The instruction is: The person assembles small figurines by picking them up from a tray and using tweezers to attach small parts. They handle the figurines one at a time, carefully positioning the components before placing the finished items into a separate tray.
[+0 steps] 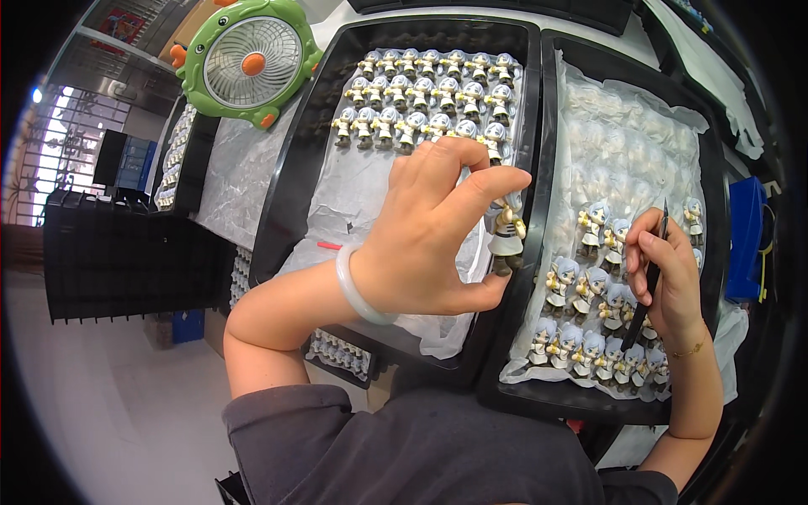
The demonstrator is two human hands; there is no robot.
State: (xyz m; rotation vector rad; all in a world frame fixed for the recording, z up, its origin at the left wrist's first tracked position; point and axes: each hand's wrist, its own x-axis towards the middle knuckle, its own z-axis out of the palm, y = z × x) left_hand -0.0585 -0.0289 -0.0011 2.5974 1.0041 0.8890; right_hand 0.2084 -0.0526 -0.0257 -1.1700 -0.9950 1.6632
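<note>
My left hand [425, 227], with a white bangle at its wrist, holds a small figurine [507, 237] by thumb and fingers over the right edge of the left tray [290, 151]. The figurine has pale hair, a white outfit and dark boots. Slanting through the closed fingers of my right hand [673, 286] is a slim black pen-like tool [641, 313], its thin pointed end up. That hand hovers over the right tray [581, 406], above rows of similar figurines [581, 347]. More figurines [418, 93] stand in rows at the left tray's far end.
Translucent white sheeting [623, 126] covers the right tray's far rows. A green animal-shaped fan [252, 59] stands at the back left. A black crate [135, 261] is at the left, a blue bin [745, 240] at the right. A small red stick [329, 246] lies in the left tray.
</note>
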